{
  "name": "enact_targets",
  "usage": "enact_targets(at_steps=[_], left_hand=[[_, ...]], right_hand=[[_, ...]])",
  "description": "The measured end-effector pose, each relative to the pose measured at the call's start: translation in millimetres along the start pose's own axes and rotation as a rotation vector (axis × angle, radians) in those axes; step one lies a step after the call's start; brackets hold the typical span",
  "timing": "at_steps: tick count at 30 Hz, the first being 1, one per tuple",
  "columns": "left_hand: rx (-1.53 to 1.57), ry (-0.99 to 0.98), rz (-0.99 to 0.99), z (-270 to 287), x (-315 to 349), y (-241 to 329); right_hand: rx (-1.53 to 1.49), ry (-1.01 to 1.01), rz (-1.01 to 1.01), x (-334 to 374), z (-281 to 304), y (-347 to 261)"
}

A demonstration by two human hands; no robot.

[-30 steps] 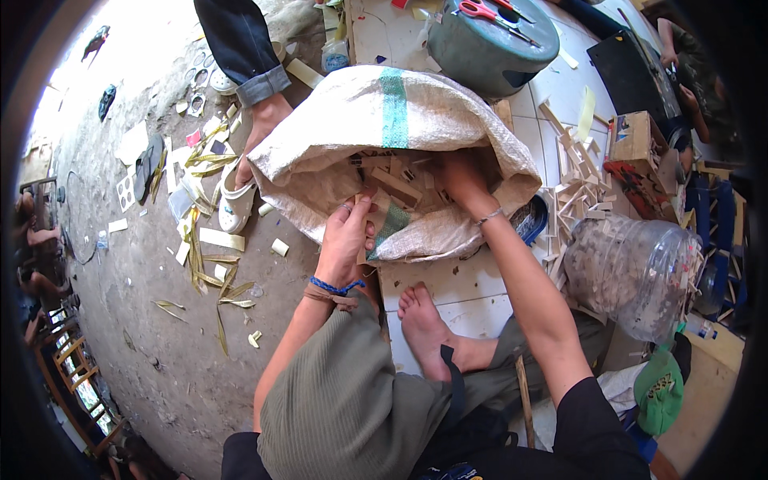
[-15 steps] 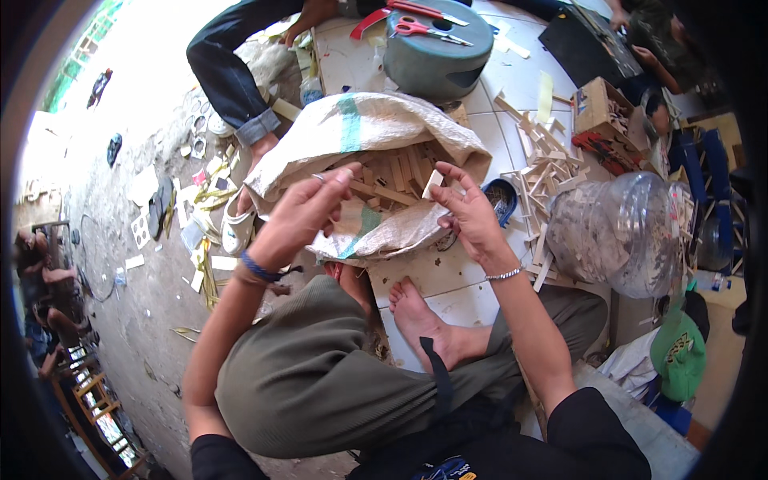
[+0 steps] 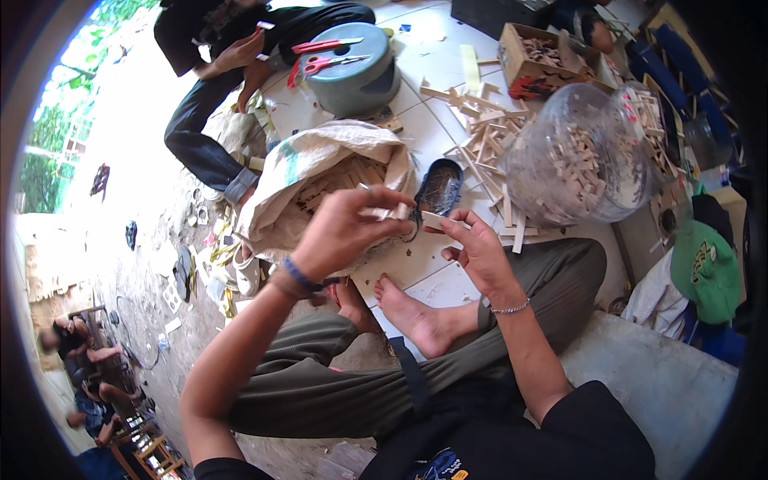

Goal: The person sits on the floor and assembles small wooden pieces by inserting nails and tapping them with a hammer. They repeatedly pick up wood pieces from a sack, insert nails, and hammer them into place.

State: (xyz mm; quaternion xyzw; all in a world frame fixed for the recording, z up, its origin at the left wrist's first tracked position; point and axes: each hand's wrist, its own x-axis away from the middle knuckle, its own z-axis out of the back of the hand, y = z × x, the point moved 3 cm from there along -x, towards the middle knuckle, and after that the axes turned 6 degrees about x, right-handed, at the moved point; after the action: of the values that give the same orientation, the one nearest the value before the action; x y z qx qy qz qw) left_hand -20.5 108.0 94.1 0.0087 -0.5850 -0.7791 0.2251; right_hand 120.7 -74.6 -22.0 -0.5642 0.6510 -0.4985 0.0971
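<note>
My left hand (image 3: 348, 228) is closed in front of the sack, its fingertips pinching a small pale wooden piece (image 3: 401, 211) that is partly hidden. Beside it, my right hand (image 3: 480, 252) grips a flat, pale wooden piece (image 3: 434, 219) between thumb and fingers. The two pieces are close together; whether they touch I cannot tell. Behind my left hand stands a white woven sack (image 3: 276, 196) with a green stripe, its mouth open on many wooden pieces (image 3: 340, 182). Just beyond my right hand lies a dark blue oval container (image 3: 439, 182) with small thin items, perhaps nails.
Loose wooden strips (image 3: 488, 128) are heaped on the tiles, beside a clear plastic jug (image 3: 552, 152) of wood pieces. A grey stool (image 3: 360, 84) carries red-handled scissors (image 3: 320, 64). Another person's hand (image 3: 240, 52) holds a pale piece. A cardboard box (image 3: 516, 56) is farther right.
The view has shifted, and more of the other person shows. My left hand has moved right, toward my right hand, bringing the two closer together. The pale piece stays in my right hand.
</note>
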Motion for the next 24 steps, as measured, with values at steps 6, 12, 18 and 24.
enact_targets(at_steps=[6, 12, 18, 24], left_hand=[[0.215, 0.117, 0.027, -93, -57, -65], [0.272, 0.311, -0.015, -165, -49, -115], [0.111, 0.319, 0.015, -197, -33, -143], [0.14, 0.328, -0.081, -200, -34, -152]], right_hand=[[0.064, 0.308, 0.132, 18, 76, 19], [0.222, 0.352, 0.141, 29, 111, 60], [0.318, 0.364, 0.169, 30, 108, 70], [0.526, 0.346, 0.235, 32, 92, 73]])
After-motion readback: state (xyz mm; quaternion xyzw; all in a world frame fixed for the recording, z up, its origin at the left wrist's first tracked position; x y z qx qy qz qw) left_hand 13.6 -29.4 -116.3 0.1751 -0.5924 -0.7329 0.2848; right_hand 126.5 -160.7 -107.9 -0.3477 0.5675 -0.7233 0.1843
